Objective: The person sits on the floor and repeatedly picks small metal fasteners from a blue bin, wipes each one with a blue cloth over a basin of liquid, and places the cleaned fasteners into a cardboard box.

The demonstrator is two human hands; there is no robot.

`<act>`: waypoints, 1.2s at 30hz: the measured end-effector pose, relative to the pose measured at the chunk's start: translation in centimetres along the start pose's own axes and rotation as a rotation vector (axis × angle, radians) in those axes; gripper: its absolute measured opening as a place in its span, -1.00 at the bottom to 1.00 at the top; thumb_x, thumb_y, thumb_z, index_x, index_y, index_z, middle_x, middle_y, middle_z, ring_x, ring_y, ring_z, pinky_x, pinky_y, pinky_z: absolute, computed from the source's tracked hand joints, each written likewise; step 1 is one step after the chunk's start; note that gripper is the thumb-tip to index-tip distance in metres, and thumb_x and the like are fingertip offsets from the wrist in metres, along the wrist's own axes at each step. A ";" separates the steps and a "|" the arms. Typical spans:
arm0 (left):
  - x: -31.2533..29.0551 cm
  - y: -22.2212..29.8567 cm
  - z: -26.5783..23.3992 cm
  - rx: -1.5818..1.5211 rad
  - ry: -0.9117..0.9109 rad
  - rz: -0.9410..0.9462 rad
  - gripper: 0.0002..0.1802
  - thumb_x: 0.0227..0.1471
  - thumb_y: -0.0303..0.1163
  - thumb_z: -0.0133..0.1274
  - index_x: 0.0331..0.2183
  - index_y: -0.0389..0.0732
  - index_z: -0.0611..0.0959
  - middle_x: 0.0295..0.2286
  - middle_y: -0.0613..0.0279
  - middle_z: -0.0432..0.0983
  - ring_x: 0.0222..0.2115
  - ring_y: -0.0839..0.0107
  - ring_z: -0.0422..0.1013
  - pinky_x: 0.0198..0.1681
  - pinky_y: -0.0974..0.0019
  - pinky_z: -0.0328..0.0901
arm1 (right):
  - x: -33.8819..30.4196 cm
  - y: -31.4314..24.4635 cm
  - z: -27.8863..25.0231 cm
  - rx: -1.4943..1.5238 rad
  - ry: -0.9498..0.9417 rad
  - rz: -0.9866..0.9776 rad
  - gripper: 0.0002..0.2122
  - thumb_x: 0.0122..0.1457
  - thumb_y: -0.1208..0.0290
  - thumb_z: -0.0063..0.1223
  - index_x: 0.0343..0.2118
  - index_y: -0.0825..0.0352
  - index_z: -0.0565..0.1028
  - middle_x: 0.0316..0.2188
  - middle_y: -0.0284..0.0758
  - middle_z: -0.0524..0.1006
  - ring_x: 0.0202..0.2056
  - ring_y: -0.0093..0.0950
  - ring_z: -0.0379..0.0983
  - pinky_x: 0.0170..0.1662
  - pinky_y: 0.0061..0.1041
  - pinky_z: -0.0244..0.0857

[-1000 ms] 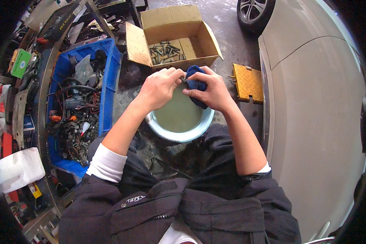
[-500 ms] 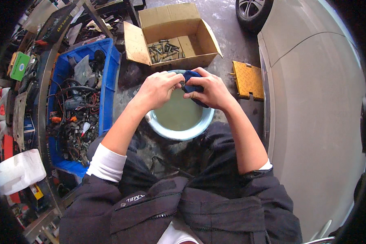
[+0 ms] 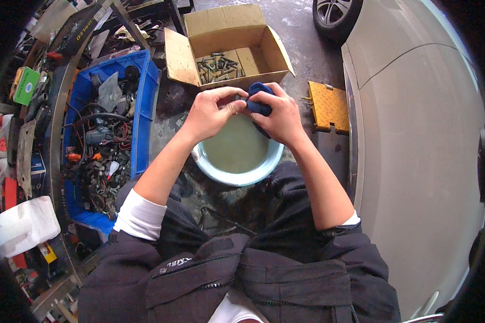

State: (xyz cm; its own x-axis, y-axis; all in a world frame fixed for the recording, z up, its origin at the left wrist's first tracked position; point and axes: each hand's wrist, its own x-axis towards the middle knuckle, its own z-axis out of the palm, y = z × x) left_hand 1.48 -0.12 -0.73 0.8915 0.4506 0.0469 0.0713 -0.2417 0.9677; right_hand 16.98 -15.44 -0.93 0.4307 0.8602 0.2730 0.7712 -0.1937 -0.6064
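Note:
Over the far rim of the pale blue basin (image 3: pixel 238 178), which holds murky greenish water (image 3: pixel 234 148), my two hands meet. A dark blue cloth (image 3: pixel 260 90) is bunched in my right hand (image 3: pixel 281 114), its fingers closed around it. With thumb and forefinger my left hand (image 3: pixel 210 112) pinches one end of a small dark bolt-like part (image 3: pixel 243 100). The other end disappears into the cloth, so most of its shape is hidden. Just beyond the basin an open cardboard box (image 3: pixel 261 56) contains several metal bolts (image 3: pixel 219 67).
On the left, a blue crate (image 3: pixel 140 116) full of tools and loose parts stands beside a cluttered metal shelf (image 3: pixel 56 121). A car's pale side panel (image 3: pixel 415 134) rises close on my right. A yellow metal plate (image 3: pixel 328 106) lies near it, and a car wheel (image 3: pixel 335 16) is farther back.
Both hands have risen slightly and turned; the cloth is now bunched higher around the part. My left thumb and forefinger have shifted to its end. The box and basin have stayed put.

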 end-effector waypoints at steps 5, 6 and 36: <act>0.4 -0.8 0.1 -0.184 0.140 -0.008 -0.63 0.21 -0.37 0.26 0.00 -0.33 0.67 -0.30 0.21 0.67 -0.30 0.55 0.55 -0.17 0.44 0.47 | 0.4 -0.6 -0.3 0.232 0.123 0.074 -0.62 -0.05 0.29 0.44 -0.12 0.13 0.63 -0.04 -0.16 0.54 -0.03 -0.10 0.55 0.07 -0.20 0.45; 0.3 -0.3 0.1 -0.178 0.151 -0.046 -0.63 0.17 -0.41 0.29 -0.02 -0.34 0.66 -0.26 0.18 0.66 -0.26 0.55 0.55 -0.12 0.45 0.47 | 0.6 -0.5 -0.4 0.278 0.130 0.102 -0.58 -0.05 0.32 0.44 -0.07 0.17 0.61 -0.03 -0.11 0.52 -0.04 -0.08 0.54 0.10 -0.20 0.42; 0.3 -0.3 0.3 -0.052 0.268 0.068 -0.69 0.13 -0.49 0.28 -0.06 -0.26 0.73 -0.19 0.15 0.72 -0.23 0.44 0.62 -0.09 0.33 0.49 | 0.5 -0.4 0.3 0.267 0.086 0.105 -0.55 -0.02 0.24 0.46 -0.04 0.22 0.61 -0.07 -0.10 0.55 -0.05 -0.10 0.57 0.07 -0.22 0.44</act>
State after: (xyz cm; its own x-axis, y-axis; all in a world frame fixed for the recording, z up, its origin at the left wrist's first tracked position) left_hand 1.88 -0.16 -1.12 0.7425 0.6480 0.1695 -0.0139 -0.2381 0.9711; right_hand 16.80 -14.78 -0.76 0.5488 0.7966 0.2534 0.5747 -0.1394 -0.8064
